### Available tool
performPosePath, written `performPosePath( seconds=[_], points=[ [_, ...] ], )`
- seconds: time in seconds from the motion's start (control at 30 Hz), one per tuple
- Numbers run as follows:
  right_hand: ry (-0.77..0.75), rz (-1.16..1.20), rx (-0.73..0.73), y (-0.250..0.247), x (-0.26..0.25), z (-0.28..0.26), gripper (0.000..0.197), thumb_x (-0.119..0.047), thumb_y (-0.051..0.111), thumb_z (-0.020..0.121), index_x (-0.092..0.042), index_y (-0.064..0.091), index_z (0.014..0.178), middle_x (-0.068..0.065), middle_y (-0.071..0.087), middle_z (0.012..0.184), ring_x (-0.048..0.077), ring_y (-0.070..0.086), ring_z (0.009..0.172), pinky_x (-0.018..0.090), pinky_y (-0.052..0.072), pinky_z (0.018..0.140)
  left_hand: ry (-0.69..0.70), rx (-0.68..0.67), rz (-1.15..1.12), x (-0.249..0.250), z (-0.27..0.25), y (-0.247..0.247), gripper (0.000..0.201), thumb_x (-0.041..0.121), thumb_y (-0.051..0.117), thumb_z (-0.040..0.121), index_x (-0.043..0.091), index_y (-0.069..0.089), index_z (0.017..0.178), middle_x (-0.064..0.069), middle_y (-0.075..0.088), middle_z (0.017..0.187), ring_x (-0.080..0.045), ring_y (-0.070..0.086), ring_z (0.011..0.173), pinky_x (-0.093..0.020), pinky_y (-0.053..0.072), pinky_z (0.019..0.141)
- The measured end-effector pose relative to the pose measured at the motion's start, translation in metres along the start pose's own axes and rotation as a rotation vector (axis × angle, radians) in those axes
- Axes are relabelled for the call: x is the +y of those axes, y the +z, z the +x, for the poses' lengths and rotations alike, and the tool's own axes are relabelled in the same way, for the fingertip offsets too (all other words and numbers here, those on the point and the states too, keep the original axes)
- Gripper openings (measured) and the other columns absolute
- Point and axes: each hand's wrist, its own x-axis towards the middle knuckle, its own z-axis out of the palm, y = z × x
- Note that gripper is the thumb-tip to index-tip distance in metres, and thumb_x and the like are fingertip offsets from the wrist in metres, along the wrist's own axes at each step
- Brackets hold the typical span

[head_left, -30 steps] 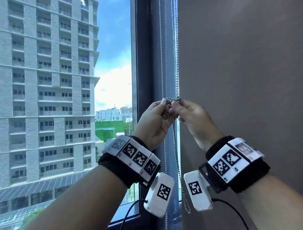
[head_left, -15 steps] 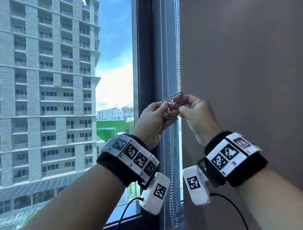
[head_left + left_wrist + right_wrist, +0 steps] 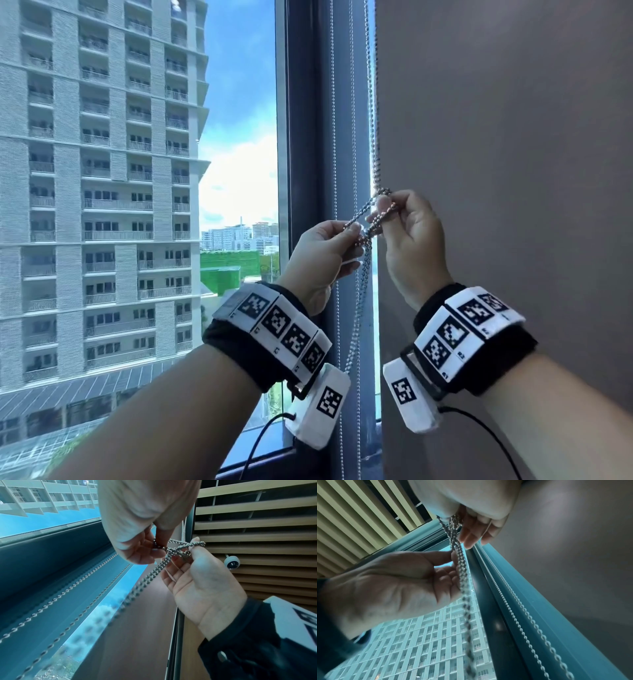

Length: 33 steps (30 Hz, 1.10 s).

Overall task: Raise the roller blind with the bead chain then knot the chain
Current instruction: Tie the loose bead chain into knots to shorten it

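The silver bead chain hangs beside the left edge of the grey roller blind fabric. At chest height it is doubled into a crossed loop held between both hands. My left hand pinches one end of the loop with thumb and forefinger. My right hand, slightly higher, pinches the other end. In the left wrist view the strands cross in a loose tangle between the left hand and the right hand. Below the hands the chain drops in a doubled strand.
A second, thinner chain hangs against the dark window frame. The left pane is uncovered and shows a tower block. A dark sill runs below. Wooden ceiling slats carry a small white dome.
The hands have drawn slightly apart, the right one higher and the left one lower. The chain that was bunched between the fingertips is now stretched out into a crossed loop.
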Motion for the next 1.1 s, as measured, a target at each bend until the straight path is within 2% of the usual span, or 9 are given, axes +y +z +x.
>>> performPosePath(
  seconds=[0.07,0.17,0.3,0.43,0.53,0.67,0.87,1.03,1.1],
  points=[
    [-0.076,0.004,0.006,0.0,0.002,-0.007,0.003,-0.028,0.05,0.094,-0.03,0.049,0.092,0.007,0.062,0.089,0.024,0.058,0.073,0.047,0.053,0.074,0.016,-0.013,0.021,0.002,0.001,0.0,0.007,0.018,0.058,0.093,0.014,0.059,0.087,0.003,0.058,0.07,-0.004,0.054,0.055,-0.018,0.047,0.056],
    [-0.184,-0.05,0.009,0.0,0.003,-0.015,0.011,-0.035,0.047,0.093,-0.035,0.044,0.103,0.02,0.058,0.101,0.032,0.057,0.077,0.049,0.052,0.075,0.052,-0.038,0.084,0.003,0.003,0.001,0.008,0.02,0.061,0.091,0.013,0.06,0.087,0.004,0.058,0.067,-0.004,0.054,0.055,-0.02,0.045,0.055],
    [-0.238,-0.002,0.03,-0.003,0.001,-0.019,0.031,-0.042,0.051,0.092,-0.018,0.046,0.11,0.024,0.058,0.093,0.036,0.058,0.075,0.05,0.053,0.071,0.094,-0.065,0.147,0.004,0.004,0.003,0.01,0.021,0.062,0.09,0.012,0.06,0.088,0.007,0.058,0.064,-0.002,0.052,0.051,-0.018,0.042,0.052],
    [-0.308,0.081,0.086,-0.009,-0.006,-0.016,0.021,-0.011,0.053,0.093,-0.022,0.038,0.103,-0.012,0.052,0.091,0.002,0.054,0.061,0.032,0.05,0.053,0.085,-0.05,0.188,-0.002,0.003,0.0,0.009,0.018,0.059,0.092,0.01,0.061,0.088,0.005,0.06,0.067,0.0,0.048,0.046,-0.017,0.038,0.048],
    [-0.375,-0.099,-0.027,-0.016,-0.003,-0.014,0.012,-0.013,0.043,0.096,-0.015,0.051,0.088,-0.013,0.053,0.08,0.009,0.045,0.062,0.027,0.04,0.058,0.053,-0.007,0.16,-0.006,0.005,-0.006,0.012,0.018,0.06,0.092,0.014,0.061,0.081,0.011,0.06,0.059,-0.002,0.044,0.046,-0.018,0.034,0.046],
    [-0.217,-0.159,-0.289,-0.022,0.012,-0.029,0.032,-0.028,0.038,0.095,-0.015,0.045,0.067,-0.004,0.041,0.061,0.008,0.037,0.056,0.025,0.033,0.055,0.024,0.064,0.075,-0.003,0.01,-0.01,0.014,0.017,0.059,0.092,0.015,0.059,0.079,0.009,0.058,0.058,-0.004,0.043,0.047,-0.019,0.031,0.045],
    [0.067,-0.3,-0.484,-0.029,0.058,-0.092,0.048,-0.049,0.036,0.089,-0.008,0.039,0.065,-0.001,0.038,0.06,0.012,0.036,0.056,0.046,0.038,0.055,0.037,0.053,0.072,0.003,0.012,-0.013,0.01,0.012,0.057,0.092,0.015,0.058,0.083,0.004,0.058,0.066,-0.003,0.046,0.047,-0.018,0.031,0.046],
    [-0.019,-0.383,-0.521,-0.034,0.072,-0.118,0.042,-0.051,0.038,0.091,-0.018,0.039,0.066,-0.008,0.039,0.063,0.009,0.04,0.059,0.033,0.039,0.058,0.053,0.016,0.204,0.0,0.015,-0.013,0.015,0.015,0.061,0.09,0.023,0.062,0.076,0.01,0.058,0.064,-0.005,0.043,0.055,-0.022,0.03,0.051],
    [-0.089,-0.417,-0.56,-0.036,0.074,-0.124,0.05,-0.059,0.027,0.093,-0.021,0.044,0.066,-0.01,0.043,0.066,0.009,0.045,0.063,0.032,0.042,0.06,0.047,0.017,0.204,0.002,0.016,-0.013,0.018,0.013,0.06,0.09,0.024,0.063,0.076,0.009,0.059,0.067,-0.006,0.044,0.059,-0.02,0.031,0.052]
  ],
)
